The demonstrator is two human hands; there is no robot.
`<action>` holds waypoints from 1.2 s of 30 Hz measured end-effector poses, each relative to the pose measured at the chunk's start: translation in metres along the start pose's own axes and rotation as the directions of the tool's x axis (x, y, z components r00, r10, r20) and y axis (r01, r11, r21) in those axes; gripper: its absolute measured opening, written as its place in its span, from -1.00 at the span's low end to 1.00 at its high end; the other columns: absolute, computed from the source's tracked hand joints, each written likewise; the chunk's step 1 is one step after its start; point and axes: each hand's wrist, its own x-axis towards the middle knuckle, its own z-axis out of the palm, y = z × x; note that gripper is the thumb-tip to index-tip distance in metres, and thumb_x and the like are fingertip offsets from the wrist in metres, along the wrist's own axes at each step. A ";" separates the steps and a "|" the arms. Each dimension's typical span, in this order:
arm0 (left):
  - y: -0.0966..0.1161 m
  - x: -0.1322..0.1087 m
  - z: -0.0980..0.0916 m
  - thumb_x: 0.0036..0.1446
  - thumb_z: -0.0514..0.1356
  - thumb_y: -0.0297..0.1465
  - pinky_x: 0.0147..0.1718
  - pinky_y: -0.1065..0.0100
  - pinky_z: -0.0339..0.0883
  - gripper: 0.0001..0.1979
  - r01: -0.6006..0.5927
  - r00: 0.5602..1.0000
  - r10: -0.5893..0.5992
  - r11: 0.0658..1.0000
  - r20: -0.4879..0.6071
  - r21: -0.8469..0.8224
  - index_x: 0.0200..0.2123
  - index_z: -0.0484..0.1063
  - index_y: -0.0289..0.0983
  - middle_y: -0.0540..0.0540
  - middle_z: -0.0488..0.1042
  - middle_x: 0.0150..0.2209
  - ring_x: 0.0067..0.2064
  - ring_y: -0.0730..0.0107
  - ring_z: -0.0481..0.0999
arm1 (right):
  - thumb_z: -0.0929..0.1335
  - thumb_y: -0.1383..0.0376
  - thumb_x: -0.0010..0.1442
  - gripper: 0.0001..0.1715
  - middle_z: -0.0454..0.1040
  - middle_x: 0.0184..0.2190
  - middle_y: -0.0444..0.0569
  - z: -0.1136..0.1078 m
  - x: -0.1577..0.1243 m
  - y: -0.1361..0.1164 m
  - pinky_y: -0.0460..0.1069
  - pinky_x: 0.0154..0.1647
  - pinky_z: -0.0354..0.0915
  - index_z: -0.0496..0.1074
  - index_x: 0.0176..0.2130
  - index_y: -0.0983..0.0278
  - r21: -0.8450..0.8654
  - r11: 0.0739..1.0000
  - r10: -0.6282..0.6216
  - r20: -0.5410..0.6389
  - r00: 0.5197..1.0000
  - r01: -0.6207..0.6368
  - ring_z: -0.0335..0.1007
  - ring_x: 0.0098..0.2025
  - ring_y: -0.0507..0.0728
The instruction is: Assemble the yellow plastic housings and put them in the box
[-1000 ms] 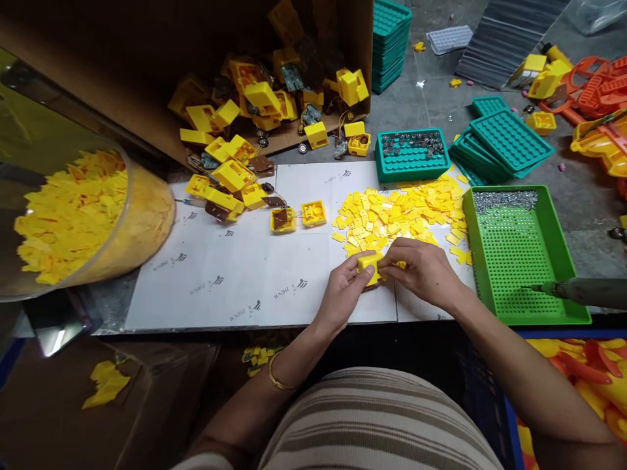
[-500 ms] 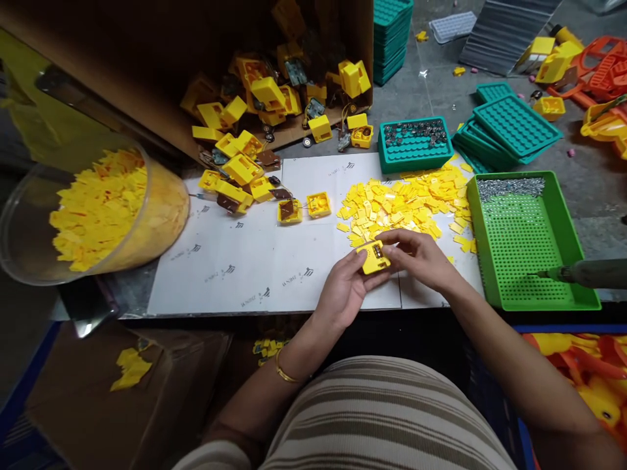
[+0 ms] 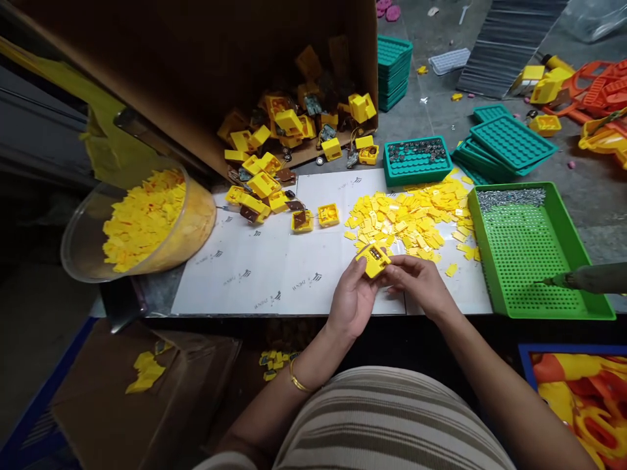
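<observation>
A small yellow plastic case (image 3: 373, 264) with a dark rectangular opening in its upper face is tilted up above the white board. My left hand (image 3: 350, 303) grips it from the left, thumb along its near edge. At its right side, the closed fingers of my right hand (image 3: 421, 284) hold the lower right corner; some fingertips are hidden behind it. Just beyond lies a heap of flat yellow plastic pieces (image 3: 406, 219). To the left, two open yellow housings (image 3: 328, 215) joined by a wire rest on the board.
A green perforated basket (image 3: 497, 281) with small metal screws stands right, an electric screwdriver (image 3: 585, 278) reaching over it. Behind are a teal tray (image 3: 416, 172) of small metal parts and a cardboard box (image 3: 181, 104) spilling yellow housings. A clear tub (image 3: 81, 241) sits left.
The view has shifted, so the board and tub appear farther right. My right fingers have moved from the case's upper face and opening down to its lower right corner.
</observation>
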 end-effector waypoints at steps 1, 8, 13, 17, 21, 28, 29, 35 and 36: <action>-0.001 0.000 -0.001 0.17 0.17 -0.41 -0.06 0.31 0.33 -0.75 -0.028 0.999 0.028 1.000 0.017 0.015 -0.08 0.47 -0.32 -0.14 0.53 -0.10 -0.07 0.33 0.48 | 0.51 0.05 -0.12 -0.53 0.57 -0.36 -0.03 0.000 0.000 0.001 -0.11 -0.46 0.40 0.52 -0.27 0.29 -0.009 1.000 -0.007 0.010 1.000 0.007 0.48 -0.38 0.05; -0.003 -0.003 0.000 0.11 0.24 -0.37 -0.01 0.24 0.30 -0.73 -0.086 0.995 0.081 0.993 0.060 0.086 -0.11 0.49 -0.32 -0.15 0.53 -0.10 -0.04 0.25 0.47 | 0.42 0.05 0.07 -0.65 0.53 -0.34 -0.07 -0.001 -0.004 0.008 -0.10 -0.41 0.39 0.46 -0.28 0.26 -0.092 0.972 -0.211 0.066 0.975 0.216 0.45 -0.35 0.05; -0.003 -0.007 -0.005 0.10 0.26 -0.36 -0.01 0.23 0.30 -0.74 -0.032 0.999 0.029 0.991 0.019 0.127 -0.13 0.50 -0.34 -0.16 0.55 -0.12 -0.05 0.24 0.49 | 0.40 0.06 0.10 -0.65 0.49 -0.40 -0.06 -0.003 -0.003 0.015 -0.04 -0.37 0.41 0.46 -0.24 0.28 -0.256 0.928 -0.256 0.088 0.963 0.270 0.39 -0.41 0.05; -0.003 -0.008 -0.005 0.08 0.27 -0.37 0.02 0.23 0.27 -0.72 -0.049 0.999 0.048 0.994 0.013 0.101 -0.11 0.49 -0.32 -0.16 0.53 -0.08 -0.02 0.24 0.47 | 0.43 0.03 0.04 -0.60 0.51 -0.37 -0.05 -0.001 -0.001 0.014 -0.05 -0.39 0.40 0.45 -0.25 0.28 -0.113 0.973 -0.187 0.115 0.976 0.200 0.43 -0.37 0.06; -0.001 -0.008 -0.003 0.10 0.26 -0.37 0.05 0.26 0.23 -0.73 -0.075 0.996 0.070 0.993 0.053 0.093 -0.10 0.50 -0.31 -0.15 0.54 -0.08 0.00 0.26 0.45 | 0.46 0.05 0.01 -0.65 0.46 -0.47 -0.13 0.003 -0.001 0.010 -0.09 -0.39 0.37 0.43 -0.35 0.27 -0.018 0.973 -0.228 0.084 0.970 0.230 0.37 -0.44 0.00; 0.002 -0.006 -0.008 0.11 0.25 -0.39 0.03 0.26 0.25 -0.73 -0.061 0.998 0.058 0.994 0.035 0.089 -0.09 0.50 -0.30 -0.15 0.52 -0.07 -0.01 0.28 0.45 | 0.49 0.05 -0.06 -0.59 0.50 -0.43 -0.09 0.005 0.001 0.012 -0.07 -0.42 0.39 0.47 -0.30 0.28 0.021 0.996 -0.091 0.060 0.994 0.090 0.41 -0.40 0.04; 0.002 -0.006 -0.009 0.10 0.25 -0.39 0.03 0.25 0.25 -0.73 -0.063 0.998 0.060 0.994 0.034 0.092 -0.10 0.50 -0.30 -0.15 0.52 -0.07 -0.01 0.27 0.45 | 0.49 0.05 -0.07 -0.59 0.50 -0.43 -0.09 0.006 0.001 0.013 -0.08 -0.43 0.39 0.47 -0.31 0.28 0.026 0.996 -0.090 0.061 0.994 0.088 0.41 -0.40 0.03; 0.007 -0.008 -0.009 0.05 0.29 -0.37 0.07 0.23 0.23 -0.66 -0.098 0.989 0.080 0.984 0.120 0.150 -0.05 0.49 -0.27 -0.14 0.51 -0.03 0.05 0.21 0.43 | 0.50 0.07 -0.04 -0.66 0.48 -0.44 -0.14 0.009 0.003 0.010 -0.09 -0.36 0.38 0.46 -0.36 0.26 0.071 0.971 -0.235 0.106 0.966 0.228 0.38 -0.44 -0.01; 0.010 -0.009 -0.010 0.03 0.30 -0.37 0.06 0.23 0.24 -0.63 -0.106 0.988 0.084 0.980 0.133 0.166 -0.04 0.49 -0.26 -0.15 0.51 -0.01 0.06 0.19 0.43 | 0.50 0.08 -0.05 -0.66 0.49 -0.42 -0.14 0.010 0.004 0.009 -0.08 -0.34 0.39 0.46 -0.36 0.25 0.083 0.971 -0.233 0.117 0.966 0.224 0.39 -0.44 0.00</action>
